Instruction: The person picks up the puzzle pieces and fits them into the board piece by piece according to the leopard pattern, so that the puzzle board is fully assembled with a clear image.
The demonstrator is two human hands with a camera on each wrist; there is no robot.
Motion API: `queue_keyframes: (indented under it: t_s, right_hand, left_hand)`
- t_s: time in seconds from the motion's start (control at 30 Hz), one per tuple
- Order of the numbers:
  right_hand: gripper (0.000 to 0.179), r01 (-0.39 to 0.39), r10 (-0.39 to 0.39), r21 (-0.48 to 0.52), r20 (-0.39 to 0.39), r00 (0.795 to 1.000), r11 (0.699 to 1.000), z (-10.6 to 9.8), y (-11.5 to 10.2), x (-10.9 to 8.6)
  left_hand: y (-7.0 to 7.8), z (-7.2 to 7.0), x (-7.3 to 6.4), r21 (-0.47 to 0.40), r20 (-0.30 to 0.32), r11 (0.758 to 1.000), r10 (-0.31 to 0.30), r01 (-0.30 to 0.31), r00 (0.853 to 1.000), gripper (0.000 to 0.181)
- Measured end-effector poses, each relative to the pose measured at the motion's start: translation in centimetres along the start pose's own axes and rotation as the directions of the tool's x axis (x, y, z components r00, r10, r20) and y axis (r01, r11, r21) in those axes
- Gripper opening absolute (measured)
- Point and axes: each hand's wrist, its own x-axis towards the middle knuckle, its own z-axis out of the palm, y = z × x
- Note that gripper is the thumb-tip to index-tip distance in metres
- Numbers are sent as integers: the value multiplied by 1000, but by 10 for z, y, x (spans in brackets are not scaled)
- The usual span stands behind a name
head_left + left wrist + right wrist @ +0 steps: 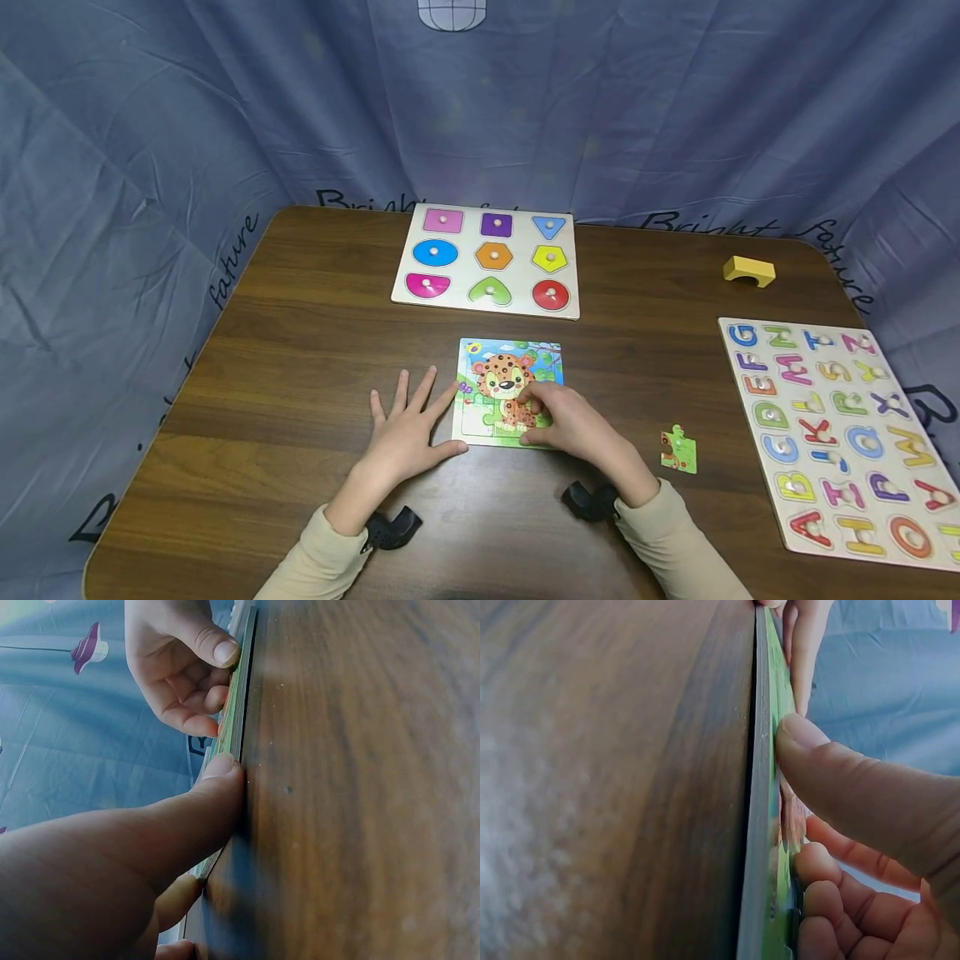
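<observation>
A jigsaw puzzle (480,428) with a spotted cartoon leopard lies in its flat tray at the middle of the table. My left hand (408,437) is spread flat at its left side, with forefinger and thumb tips at the tray's edge; in the left wrist view the thumb (214,784) rests along that edge. Over the puzzle's lower right, my right hand (562,421) bends its thumb and forefinger around a puzzle piece (517,414) of the leopard's body. The right thumb (810,739) touches the picture in the right wrist view, the other fingers curled. This hand hides the lower right corner.
A loose green puzzle piece (681,454) lies right of the right hand. Behind the puzzle is a knobbed shape board (465,283). A letter board (795,425) lies at the right edge, with a yellow arch block (748,270) beyond it. Blue curtains (525,108) surround the table.
</observation>
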Motion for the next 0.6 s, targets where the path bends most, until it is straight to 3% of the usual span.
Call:
queue_keyframes:
  t_s: [0.3,0.6]
  right_hand:
    - [37,4,-7,-56,-54,998,998,6,-2,1]
    - [24,19,-23,-89,-50,999,996,10,-9,3]
  left_hand:
    - [0,0,0,11,7,1000,-7,7,1000,81]
    - [0,1,0,9,4,1000,-4,4,1000,81]
